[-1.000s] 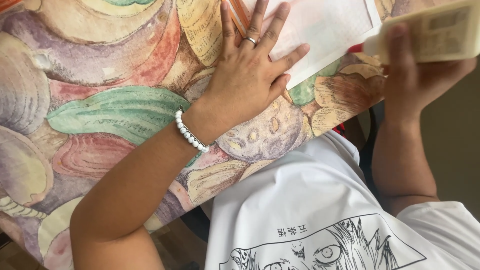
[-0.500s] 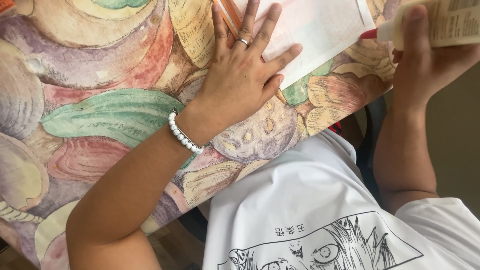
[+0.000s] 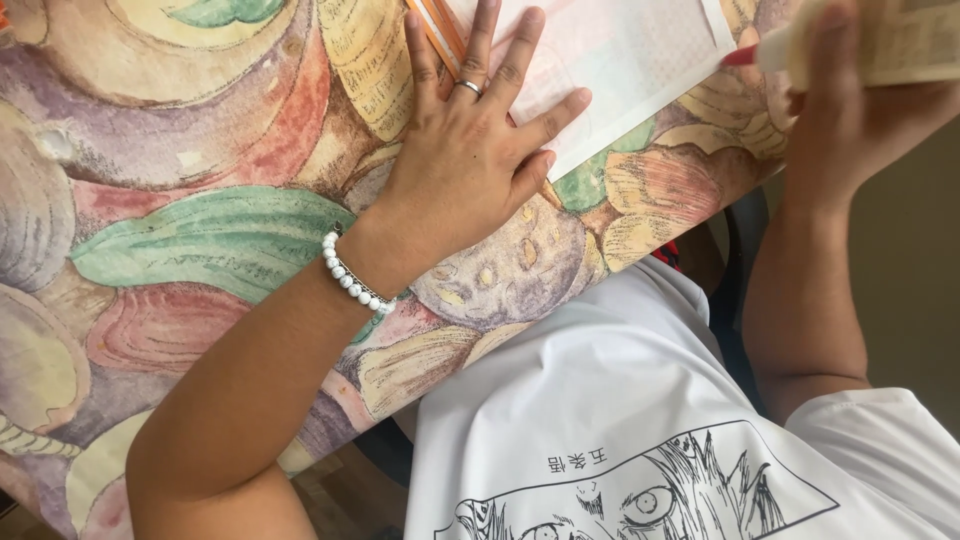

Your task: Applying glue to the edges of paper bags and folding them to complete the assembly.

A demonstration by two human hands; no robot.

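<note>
The worktop (image 3: 200, 240) under your arms wears a painted cloth of big shells or leaves in green, red, purple and ochre, and its near edge runs slantwise from lower left to upper right. Two orange pencils (image 3: 440, 30) lie at the far edge of the view, just left of your fingers, partly tucked under them. A white bead bracelet (image 3: 352, 278) circles your left wrist and a silver ring (image 3: 468, 87) sits on one finger. Your white printed shirt (image 3: 640, 440) fills the near right.

Your left hand (image 3: 470, 165) lies flat, palm down, fingers spread, with the fingertips pressing on the near left corner of the sheet of paper (image 3: 620, 60). The sheet lies on the far part of the worktop, its near corner just beyond the thumb; it is white with faint pale pink markings, too faint to read.

Your right hand (image 3: 850, 110) is raised off the right edge of the worktop, closed around a pale yellowish tube-like container (image 3: 880, 45) with a red tip pointing left toward the sheet's right edge. The container is blurred, so its kind stays unclear.
</note>
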